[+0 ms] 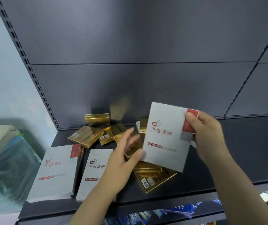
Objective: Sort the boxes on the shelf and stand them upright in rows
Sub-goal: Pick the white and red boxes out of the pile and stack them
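Observation:
My right hand (206,135) grips a flat grey box with a red corner (164,138) by its upper right edge and holds it upright above the dark shelf (227,153). The thumb of my left hand (123,153) touches that box's lower left corner, with the fingers spread. Two more grey boxes lie flat on the shelf at the left: one (57,171) by the front left corner, the other (92,169) partly under my left forearm. Several gold boxes lie scattered, some behind (87,135) and some under the held box (154,177).
The shelf's dark back panel (130,62) rises behind the boxes. A slotted upright (37,85) stands at the left, with a plastic-covered stack (5,156) beside it. Blue packets (170,211) fill the lower shelf. The shelf's right half is bare.

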